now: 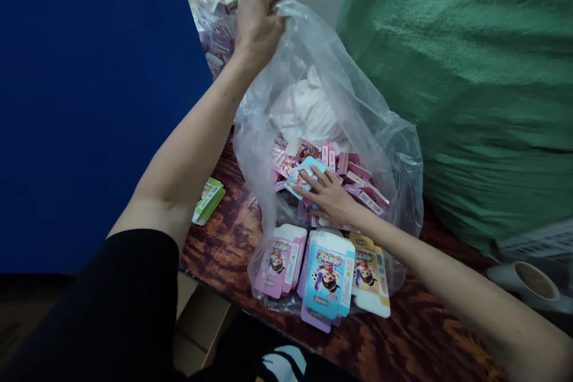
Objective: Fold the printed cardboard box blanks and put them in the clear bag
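My left hand [259, 21] is shut on the top edge of a transparent plastic bag [385, 143], lifting it. My right hand [329, 194] reaches into the bag and grips a flat blue printed carton [302, 176]. Around it lies a heap of flattened pink cartons [353, 174]. Near the bag's front lie a blue carton [329, 274], a pink carton [280, 265] and a yellow carton [369, 271]; I cannot tell whether they are inside the film. A white soft mass [304, 107] shows deeper in the bag.
A green carton [208, 200] lies on the glossy brown wood table [224, 250] left of the bag. A large green woven sack [470, 71] fills the right, and a dark blue board [89, 101] the left. Another bag of cartons [215, 12] stands behind. A tape roll [532, 286] lies right.
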A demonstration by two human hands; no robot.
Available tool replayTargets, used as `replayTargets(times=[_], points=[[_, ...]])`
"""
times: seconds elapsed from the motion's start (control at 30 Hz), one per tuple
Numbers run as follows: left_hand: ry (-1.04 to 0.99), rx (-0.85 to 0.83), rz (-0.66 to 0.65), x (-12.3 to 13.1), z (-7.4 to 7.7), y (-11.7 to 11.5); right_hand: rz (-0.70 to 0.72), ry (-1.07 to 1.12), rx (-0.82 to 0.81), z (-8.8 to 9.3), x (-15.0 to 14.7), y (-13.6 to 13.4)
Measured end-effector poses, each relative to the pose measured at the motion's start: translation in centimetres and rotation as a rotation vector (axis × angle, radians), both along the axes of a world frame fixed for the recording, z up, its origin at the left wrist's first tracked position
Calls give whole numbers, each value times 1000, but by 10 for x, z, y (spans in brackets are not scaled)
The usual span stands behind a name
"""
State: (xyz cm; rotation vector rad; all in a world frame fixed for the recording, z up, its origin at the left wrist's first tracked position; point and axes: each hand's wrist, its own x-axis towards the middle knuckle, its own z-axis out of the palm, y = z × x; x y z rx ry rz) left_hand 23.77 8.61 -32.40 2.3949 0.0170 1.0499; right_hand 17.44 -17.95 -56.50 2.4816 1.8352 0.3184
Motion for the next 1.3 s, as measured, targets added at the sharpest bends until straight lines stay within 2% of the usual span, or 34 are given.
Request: replayTargets(times=[0.07,0.1,0.13,0.2,0.27,0.33,0.43,0.53,0.6,0.67,0.73,0.8,0.9,0.97,1.03,1.07,1.13,1.23,1.3], points=[[-34,98,-37,-6,4,-7,-36,-24,19,2,32,26],[-24,144,-56,-8,2,-10,-84,-29,46,6,52,40],[19,172,-77,-10,-3,-13,-190,-21,99,11,70,53],[133,196,-127,-11,-19,-13,-462,19,253,21,99,77],[245,184,-189,-8,-39,-5,-595,65,341,26,108,89],[324,145,-241,-3,-58,9,-544,91,345,25,95,85],[348,67,-258,7,-77,29,-292,92,287,12,50,47],[349,2,-233,15,-84,39,0,91,102,-6,10,-8],[340,-14,-215,18,-84,38,65,90,-21,-17,5,-35],[320,3,-201,20,-83,33,55,76,-103,-21,18,-43],[326,58,-201,22,-82,23,9,53,-145,-18,44,-29],[360,139,-239,22,-84,12,-51,30,-156,-10,72,1],[441,265,-344,20,-91,-3,-220,13,-43,6,104,56],[474,327,-404,20,-98,-8,-392,50,68,14,114,86],[476,348,-423,23,-105,-7,-523,115,112,18,114,101],[469,337,-411,26,-109,-4,-554,152,120,19,110,103],[457,275,-333,35,-114,2,-518,229,142,21,97,93],[467,126,-133,47,-118,8,-353,305,197,27,70,55],[414,29,6,48,-119,5,-327,260,224,35,60,24]])
